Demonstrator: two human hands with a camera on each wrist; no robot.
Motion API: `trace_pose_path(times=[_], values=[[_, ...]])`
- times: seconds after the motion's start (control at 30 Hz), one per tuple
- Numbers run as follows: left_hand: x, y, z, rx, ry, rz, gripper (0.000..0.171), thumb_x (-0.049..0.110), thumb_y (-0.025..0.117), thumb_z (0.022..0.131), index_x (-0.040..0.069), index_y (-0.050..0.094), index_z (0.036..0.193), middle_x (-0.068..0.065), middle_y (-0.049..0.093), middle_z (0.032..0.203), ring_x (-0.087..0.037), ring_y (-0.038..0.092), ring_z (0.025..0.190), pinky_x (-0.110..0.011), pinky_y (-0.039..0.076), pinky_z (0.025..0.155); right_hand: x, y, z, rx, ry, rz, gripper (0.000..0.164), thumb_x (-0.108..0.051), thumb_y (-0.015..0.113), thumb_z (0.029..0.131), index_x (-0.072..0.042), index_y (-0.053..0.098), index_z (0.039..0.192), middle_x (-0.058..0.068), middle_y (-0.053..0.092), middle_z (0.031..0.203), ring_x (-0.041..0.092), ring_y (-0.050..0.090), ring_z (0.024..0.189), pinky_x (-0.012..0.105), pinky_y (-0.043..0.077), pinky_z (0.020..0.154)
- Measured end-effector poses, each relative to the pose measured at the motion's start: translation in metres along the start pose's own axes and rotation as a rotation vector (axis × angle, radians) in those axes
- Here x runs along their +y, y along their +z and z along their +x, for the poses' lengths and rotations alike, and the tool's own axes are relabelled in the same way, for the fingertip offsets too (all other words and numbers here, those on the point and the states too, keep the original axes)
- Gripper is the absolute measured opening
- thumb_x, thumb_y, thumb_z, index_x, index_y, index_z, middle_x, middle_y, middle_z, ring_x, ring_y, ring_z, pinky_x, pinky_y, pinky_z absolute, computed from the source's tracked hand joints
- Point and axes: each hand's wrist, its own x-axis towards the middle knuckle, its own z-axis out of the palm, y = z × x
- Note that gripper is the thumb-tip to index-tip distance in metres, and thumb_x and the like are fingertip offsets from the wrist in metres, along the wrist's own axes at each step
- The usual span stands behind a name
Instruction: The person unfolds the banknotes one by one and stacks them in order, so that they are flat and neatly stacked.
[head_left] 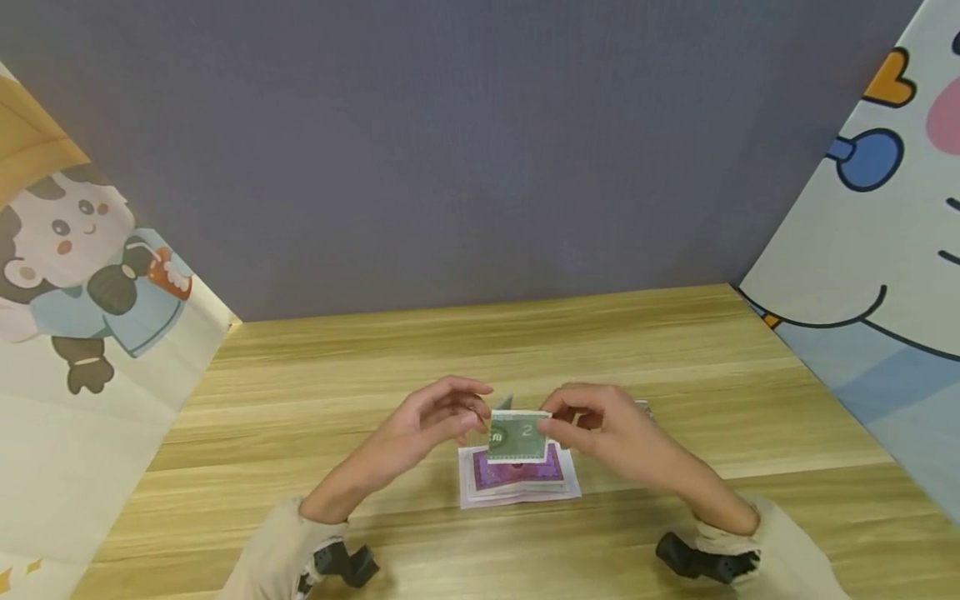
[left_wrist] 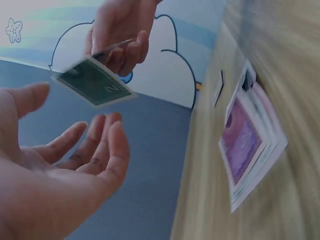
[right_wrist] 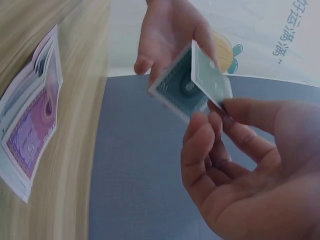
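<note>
A green paper banknote (head_left: 517, 437) marked with a 2 is pinched at its right edge between the thumb and fingers of my right hand (head_left: 618, 433). The right wrist view shows the note (right_wrist: 176, 82) creased into two angled halves. My left hand (head_left: 416, 433) is held beside the note's left edge, its fingers loosely bent. In the left wrist view that hand (left_wrist: 75, 165) stands apart from the note with nothing in its grasp. Below both hands, a small pile of creased paper notes (head_left: 517, 471) lies on the table, a purple one on top.
A wooden tabletop (head_left: 337, 358) spreads under the hands and meets a grey-blue wall panel (head_left: 480, 167) behind. Another small piece of paper (head_left: 643, 407) shows partly behind the right hand. Cartoon-printed panels (head_left: 97, 250) flank both sides.
</note>
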Motion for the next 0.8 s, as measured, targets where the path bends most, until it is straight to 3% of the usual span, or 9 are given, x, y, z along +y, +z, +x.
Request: trace_pose_path(times=[0.13, 0.2, 0.3, 0.4, 0.5, 0.57, 0.7, 0.8], values=[[-0.003, 0.003, 0.001, -0.102, -0.01, -0.073, 0.045, 0.018, 0.049, 0.105, 0.005, 0.041, 0.148, -0.02, 0.054, 0.138, -0.033, 0.058, 0.119, -0.052, 0.051, 0.095, 0.001, -0.001, 0.0, -0.077, -0.02, 0.011, 0.009, -0.024, 0.063, 0.099, -0.022, 0.07, 0.093, -0.002, 0.066, 0.085, 0.015, 0.062, 0.075, 0.031, 0.054, 0.062], [-0.003, 0.004, 0.0, -0.138, -0.01, -0.103, 0.045, 0.017, 0.05, 0.105, 0.003, 0.042, 0.147, -0.022, 0.055, 0.134, -0.033, 0.059, 0.116, -0.056, 0.05, 0.094, 0.002, -0.002, 0.0, -0.087, -0.019, 0.007, 0.009, -0.024, 0.064, 0.099, -0.023, 0.071, 0.092, -0.002, 0.067, 0.085, 0.014, 0.062, 0.074, 0.03, 0.054, 0.061], [-0.003, 0.001, -0.001, -0.12, -0.014, -0.094, 0.04, 0.016, 0.056, 0.102, 0.002, 0.051, 0.139, -0.019, 0.062, 0.123, -0.026, 0.063, 0.107, -0.05, 0.053, 0.092, 0.004, -0.005, 0.0, -0.079, -0.01, -0.019, 0.008, -0.025, 0.067, 0.097, -0.024, 0.071, 0.091, -0.002, 0.067, 0.084, 0.013, 0.062, 0.073, 0.029, 0.053, 0.06], [-0.004, -0.002, -0.002, -0.073, -0.008, 0.001, 0.027, 0.015, 0.063, 0.098, 0.003, 0.063, 0.122, -0.011, 0.067, 0.104, -0.015, 0.064, 0.087, -0.033, 0.057, 0.078, 0.006, -0.009, 0.0, -0.078, 0.008, -0.046, 0.008, -0.027, 0.068, 0.096, -0.024, 0.072, 0.089, -0.003, 0.068, 0.082, 0.012, 0.061, 0.07, 0.028, 0.051, 0.058], [-0.008, -0.005, -0.002, -0.079, 0.005, 0.108, 0.014, 0.013, 0.065, 0.097, 0.003, 0.068, 0.107, -0.006, 0.068, 0.085, -0.012, 0.061, 0.067, -0.022, 0.051, 0.059, 0.009, -0.013, 0.002, -0.104, 0.025, -0.052, 0.01, -0.027, 0.068, 0.096, -0.021, 0.071, 0.089, -0.003, 0.066, 0.078, 0.013, 0.059, 0.066, 0.027, 0.05, 0.055], [-0.011, -0.006, -0.002, -0.096, 0.0, 0.152, 0.01, 0.012, 0.065, 0.097, 0.003, 0.068, 0.101, -0.006, 0.067, 0.077, -0.017, 0.061, 0.057, -0.027, 0.051, 0.052, 0.013, -0.015, 0.003, -0.133, 0.033, -0.042, 0.012, -0.026, 0.067, 0.097, -0.018, 0.071, 0.088, -0.002, 0.064, 0.074, 0.014, 0.058, 0.063, 0.026, 0.048, 0.053], [-0.016, -0.006, -0.001, -0.087, -0.056, 0.2, 0.01, 0.015, 0.066, 0.097, 0.004, 0.069, 0.097, -0.008, 0.066, 0.072, -0.033, 0.063, 0.053, -0.041, 0.055, 0.051, 0.022, -0.016, 0.005, -0.191, 0.042, -0.046, 0.015, -0.025, 0.067, 0.097, -0.014, 0.069, 0.086, -0.002, 0.06, 0.068, 0.01, 0.054, 0.059, 0.024, 0.045, 0.051], [-0.02, -0.002, 0.001, -0.036, -0.083, 0.304, 0.012, 0.016, 0.068, 0.096, 0.005, 0.069, 0.101, -0.008, 0.064, 0.067, -0.034, 0.062, 0.052, -0.034, 0.053, 0.048, 0.03, -0.016, 0.007, -0.219, 0.05, -0.089, 0.016, -0.025, 0.067, 0.097, -0.015, 0.069, 0.084, -0.006, 0.058, 0.065, 0.005, 0.049, 0.057, 0.023, 0.043, 0.051]])
